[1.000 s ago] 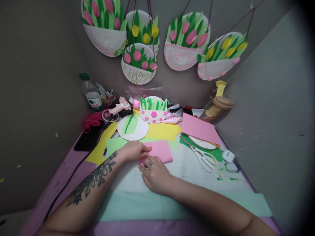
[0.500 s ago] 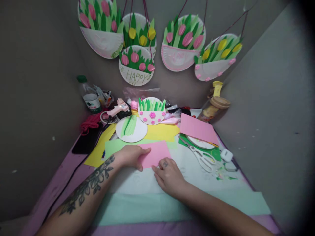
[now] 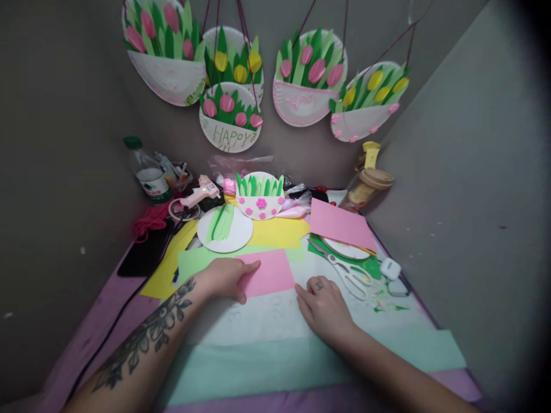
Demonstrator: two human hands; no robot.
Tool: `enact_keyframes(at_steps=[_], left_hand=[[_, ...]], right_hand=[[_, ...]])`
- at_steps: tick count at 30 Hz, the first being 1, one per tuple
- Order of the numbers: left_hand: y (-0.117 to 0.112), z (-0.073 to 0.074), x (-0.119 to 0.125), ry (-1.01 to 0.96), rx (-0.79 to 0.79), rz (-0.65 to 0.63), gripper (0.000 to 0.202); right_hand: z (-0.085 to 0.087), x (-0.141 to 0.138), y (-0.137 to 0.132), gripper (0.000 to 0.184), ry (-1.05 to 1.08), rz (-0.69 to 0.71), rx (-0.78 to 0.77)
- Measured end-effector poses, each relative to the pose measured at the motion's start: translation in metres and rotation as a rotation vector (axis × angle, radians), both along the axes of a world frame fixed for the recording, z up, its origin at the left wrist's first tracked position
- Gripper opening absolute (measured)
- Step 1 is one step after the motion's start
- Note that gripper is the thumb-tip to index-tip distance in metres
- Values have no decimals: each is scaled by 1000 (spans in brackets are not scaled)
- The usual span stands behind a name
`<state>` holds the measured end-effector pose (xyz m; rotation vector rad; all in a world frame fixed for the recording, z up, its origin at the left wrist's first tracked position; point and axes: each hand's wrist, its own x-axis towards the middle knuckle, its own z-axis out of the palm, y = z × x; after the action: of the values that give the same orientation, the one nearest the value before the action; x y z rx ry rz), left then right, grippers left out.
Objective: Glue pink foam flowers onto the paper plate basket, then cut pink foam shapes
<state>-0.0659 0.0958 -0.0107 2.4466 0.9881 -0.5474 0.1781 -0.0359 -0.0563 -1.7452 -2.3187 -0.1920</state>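
A sheet of pink paper [image 3: 271, 272], looking folded over, lies on the white work surface in front of me. My left hand [image 3: 228, 278] holds its left end, thumb stretched across the top and a fingertip at the lower edge; the other fingers are hidden. At the paper's lower right corner is my right hand [image 3: 325, 304], fingers curled in and one fingertip at or just beside the corner. Nothing shows inside that hand. Light green paper [image 3: 189, 261] lies partly under my left hand. Just beyond stands a paper plate [image 3: 245, 235] bearing green paper strips.
White-handled scissors [image 3: 350, 275] and another pink sheet [image 3: 342, 223] lie at right. A plate pocket with paper leaves [image 3: 260, 206] stands behind. A glue gun [image 3: 200, 194], pink cord [image 3: 150, 221] and a bottle [image 3: 148, 175] are at left. Finished plate baskets [image 3: 310, 86] hang on the wall.
My right hand has slid rightward along the pink paper's lower edge to its corner. My left hand stays on the left end. The view has shifted slightly.
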Motion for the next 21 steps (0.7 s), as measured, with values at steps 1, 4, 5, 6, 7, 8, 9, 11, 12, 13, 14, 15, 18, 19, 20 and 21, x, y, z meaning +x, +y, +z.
enact_keyframes(at_steps=[1,4,5,6,7,8,9,11,12,13,14,15,18,19,20,21], left_hand=[[0,1,0,0,-1,4,99],[-1,5,1,7,-1,14,98],[-2,6,1,8,0,14,98],[-2,7,2,9,1,12,98],[-2,8,2,11,2,11,99],[-2,8,2,11,3,11,99],[-2,7,2,9,4,10,98],[-1,6,1,2,5,5,99],[-1,5,1,-3,6,1,99],[0,3,0,-7,7,-3,99],[0,2,0,-9,10,-8,99],[1,0,-1,-12,13,-12,100],[2,-4,-2,-24,22,-23,101],[2,-5,-2,-29,23,-23,102],[2,-5,-3,-32,24,-21,103],[2,-6,-3,-36,24,-19,102]], right_hand=[[0,0,0,18,-5,-4,6],[-1,-3,1,14,-27,3,51],[-2,-5,3,12,-34,11,71],[-2,-7,4,9,-41,25,90],[-3,-9,6,8,-47,45,106],[-3,-11,8,10,-51,72,122],[-4,-13,9,12,-53,100,138],[-6,-17,11,13,-44,152,168],[-8,-19,11,11,-37,172,178],[-9,-21,11,9,-31,184,183],[-11,-22,11,8,-25,194,185],[-11,-23,11,10,-18,199,185],[-6,-25,11,14,26,189,182],[-3,-26,11,14,52,180,182],[1,-27,10,14,79,173,184],[5,-29,10,14,108,175,189]])
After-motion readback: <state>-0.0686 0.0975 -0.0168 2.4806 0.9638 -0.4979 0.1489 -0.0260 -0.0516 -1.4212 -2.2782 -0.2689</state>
